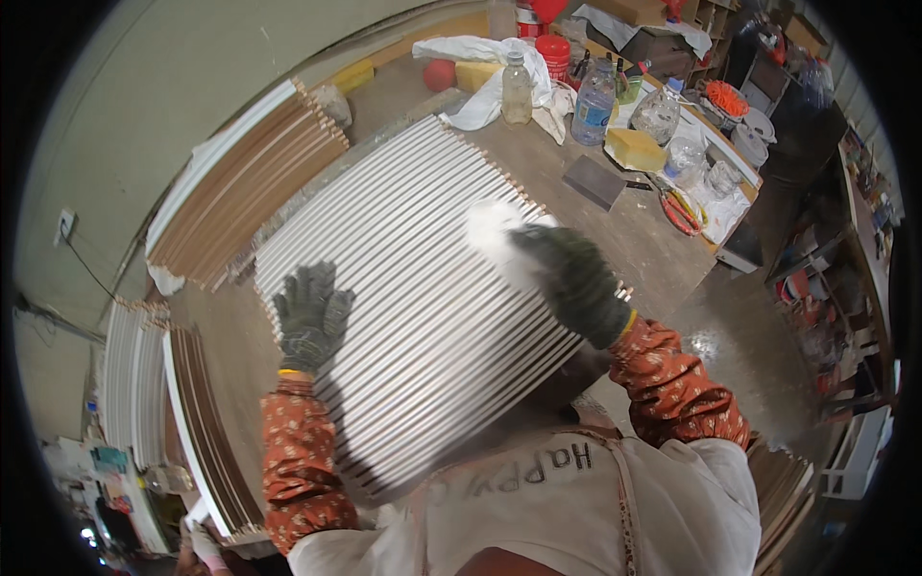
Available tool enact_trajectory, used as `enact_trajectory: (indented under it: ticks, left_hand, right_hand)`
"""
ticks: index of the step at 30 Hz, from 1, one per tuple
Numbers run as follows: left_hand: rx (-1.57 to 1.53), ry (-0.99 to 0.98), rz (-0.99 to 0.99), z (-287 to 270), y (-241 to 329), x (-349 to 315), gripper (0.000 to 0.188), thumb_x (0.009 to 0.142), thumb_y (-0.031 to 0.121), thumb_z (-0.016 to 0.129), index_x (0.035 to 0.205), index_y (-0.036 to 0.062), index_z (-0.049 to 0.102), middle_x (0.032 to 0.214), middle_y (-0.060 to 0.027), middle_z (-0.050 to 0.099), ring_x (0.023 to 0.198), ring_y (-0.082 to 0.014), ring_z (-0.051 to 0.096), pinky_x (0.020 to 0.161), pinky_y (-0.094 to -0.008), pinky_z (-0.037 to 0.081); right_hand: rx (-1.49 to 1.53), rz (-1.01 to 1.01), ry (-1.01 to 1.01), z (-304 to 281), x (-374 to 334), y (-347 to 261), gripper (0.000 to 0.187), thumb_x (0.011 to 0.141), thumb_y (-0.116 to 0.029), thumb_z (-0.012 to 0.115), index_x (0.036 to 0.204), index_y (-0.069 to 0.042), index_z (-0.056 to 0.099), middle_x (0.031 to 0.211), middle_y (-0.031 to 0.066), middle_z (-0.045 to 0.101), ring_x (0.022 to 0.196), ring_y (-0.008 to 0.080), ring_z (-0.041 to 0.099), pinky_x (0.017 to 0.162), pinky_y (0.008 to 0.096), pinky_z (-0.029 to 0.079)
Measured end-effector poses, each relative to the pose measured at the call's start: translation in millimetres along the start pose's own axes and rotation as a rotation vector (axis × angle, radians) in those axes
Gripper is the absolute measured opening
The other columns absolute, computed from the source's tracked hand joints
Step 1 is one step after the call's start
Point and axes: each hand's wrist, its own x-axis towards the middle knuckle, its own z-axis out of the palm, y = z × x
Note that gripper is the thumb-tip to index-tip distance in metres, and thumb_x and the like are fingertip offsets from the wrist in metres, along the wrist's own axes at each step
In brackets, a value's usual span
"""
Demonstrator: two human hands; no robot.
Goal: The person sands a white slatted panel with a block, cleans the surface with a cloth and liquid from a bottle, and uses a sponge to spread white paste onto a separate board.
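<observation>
Many long white strips [403, 288] lie side by side on the worktable in front of me, with brownish ends and thin dark gaps between them. My left hand [312, 317], in a dark green glove, rests flat on their left part with the fingers stretched out. In a matching glove, my right hand [579, 285] is closed on a white cloth-like wad [493, 228] against the right part of the strips. Motion blurs that wad, so its exact kind is unclear. Orange patterned sleeves cover both my forearms.
Brown strips [250, 187] are stacked at the back left, against the wall. Toward the back right stand plastic bottles [594, 103], a yellow sponge [635, 151], a dark grey block [594, 183] and red-handled pliers [680, 211]. Someone's gloved hand [205, 545] shows at the lower left.
</observation>
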Motion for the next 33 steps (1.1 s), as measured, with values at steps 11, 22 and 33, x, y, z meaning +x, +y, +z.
enact_trajectory:
  ticks: [11,22,33]
  left_hand:
    - [-0.081,0.126,-0.005,25.7,0.4,31.1,0.065,0.092,0.056,0.047,0.145,0.0198,0.037,0.149,-0.0183,0.034,0.137,-0.0432,0.029,0.111,-0.0585,0.016]
    - [-0.105,0.045,-0.109,31.9,-6.8,45.9,0.068,0.092,0.06,0.041,0.147,0.0219,0.032,0.152,-0.015,0.03,0.139,-0.0398,0.025,0.112,-0.0568,0.015]
    - [-0.112,0.073,-0.047,4.1,30.0,17.0,0.061,0.096,0.052,0.037,0.149,0.0214,0.03,0.153,-0.0194,0.026,0.142,-0.0395,0.021,0.113,-0.0589,0.01]
  right_hand:
    - [-0.202,-0.045,-0.582,111.8,80.3,-20.6,0.063,0.094,-0.057,0.037,0.146,-0.022,0.034,0.153,0.0163,0.028,0.139,0.0345,0.027,0.113,0.0484,0.014]
    - [-0.197,0.008,-0.599,119.3,92.7,-24.7,0.061,0.092,-0.055,0.042,0.141,-0.019,0.043,0.148,0.0174,0.036,0.137,0.0366,0.03,0.112,0.057,0.012]
    - [-0.157,0.047,-0.584,123.0,91.8,-21.5,0.063,0.091,-0.058,0.043,0.141,-0.021,0.044,0.148,0.0159,0.035,0.138,0.0364,0.029,0.112,0.0577,0.012]
